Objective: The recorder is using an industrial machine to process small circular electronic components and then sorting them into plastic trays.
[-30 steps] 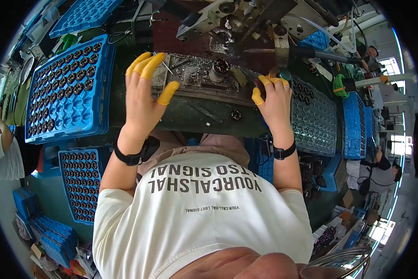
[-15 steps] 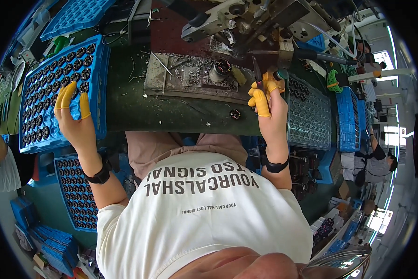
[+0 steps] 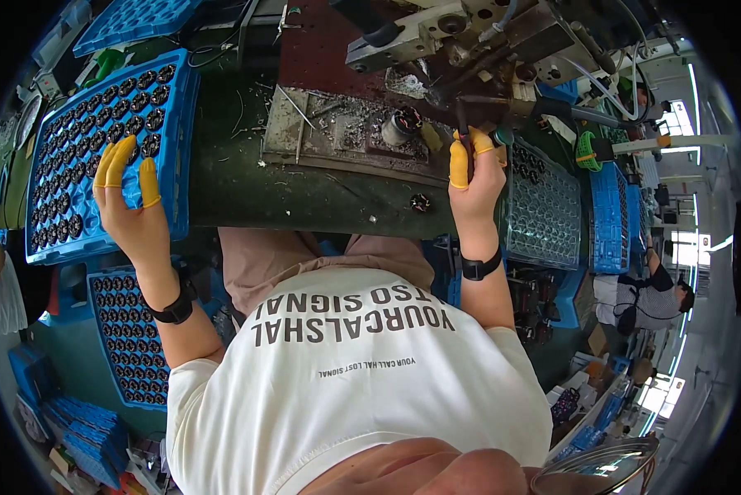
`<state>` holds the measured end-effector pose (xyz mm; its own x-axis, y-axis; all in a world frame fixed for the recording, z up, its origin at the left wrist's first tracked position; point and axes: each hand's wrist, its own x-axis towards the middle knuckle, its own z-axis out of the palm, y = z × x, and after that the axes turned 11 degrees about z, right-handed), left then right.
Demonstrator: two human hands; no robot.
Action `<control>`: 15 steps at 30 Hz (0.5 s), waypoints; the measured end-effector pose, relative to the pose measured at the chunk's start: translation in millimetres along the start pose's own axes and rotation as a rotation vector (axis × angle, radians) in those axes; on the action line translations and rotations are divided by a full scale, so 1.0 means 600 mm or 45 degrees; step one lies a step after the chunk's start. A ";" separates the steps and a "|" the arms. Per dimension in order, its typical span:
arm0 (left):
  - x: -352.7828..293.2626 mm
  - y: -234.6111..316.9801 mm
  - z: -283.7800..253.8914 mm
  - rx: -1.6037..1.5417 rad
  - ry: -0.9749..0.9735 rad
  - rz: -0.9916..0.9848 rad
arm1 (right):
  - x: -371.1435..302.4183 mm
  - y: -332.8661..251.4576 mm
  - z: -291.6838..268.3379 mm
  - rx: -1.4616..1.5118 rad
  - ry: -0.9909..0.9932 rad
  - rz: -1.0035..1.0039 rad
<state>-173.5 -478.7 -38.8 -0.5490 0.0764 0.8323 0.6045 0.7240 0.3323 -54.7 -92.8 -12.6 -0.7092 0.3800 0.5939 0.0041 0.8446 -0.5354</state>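
Note:
My left hand is over the blue tray, yellow covers on its fingers and thumb. Its fingers and thumb are apart with blue plastic showing between them; I see nothing held. Rows of small round black parts with copper-coloured bits fill much of that tray. My right hand, also with yellow finger covers, is closed around a slim dark hand tool pointing away from me. Left of that hand, a similar round part sits on a metal cylinder. Another loose part lies near the bench's front edge.
A worn metal plate littered with scraps carries the cylinder. Machine arms overhang the back. A clear tray with some parts lies at right. Another full blue tray is lower left. A co-worker is at far right.
My right hand has turned and its fingers have closed more upright around the tool. My left hand stays over the tray, nearly unmoved. The whole view has shifted slightly.

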 end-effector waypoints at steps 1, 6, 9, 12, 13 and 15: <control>0.000 -0.001 0.000 -0.003 -0.009 0.001 | 0.011 0.010 -0.001 -0.078 0.039 -0.158; 0.001 0.000 0.001 -0.027 -0.017 0.004 | 0.053 0.057 0.003 -0.113 0.063 -0.418; 0.001 0.001 0.001 -0.008 -0.014 0.005 | 0.057 0.075 0.006 -0.115 0.006 -0.361; 0.001 0.001 0.000 -0.011 -0.024 0.032 | 0.048 0.069 0.000 -0.034 -0.086 -0.226; 0.001 0.002 0.001 -0.012 -0.023 0.026 | 0.044 0.067 -0.001 -0.034 -0.084 -0.222; 0.002 0.003 0.002 -0.014 -0.024 0.024 | 0.037 0.067 -0.002 -0.217 -0.078 -0.208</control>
<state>-173.8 -476.1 -37.7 -0.5484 0.1031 0.8298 0.6210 0.7148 0.3216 -69.1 -49.9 -20.4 -0.7518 0.2135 0.6239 0.0006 0.9464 -0.3230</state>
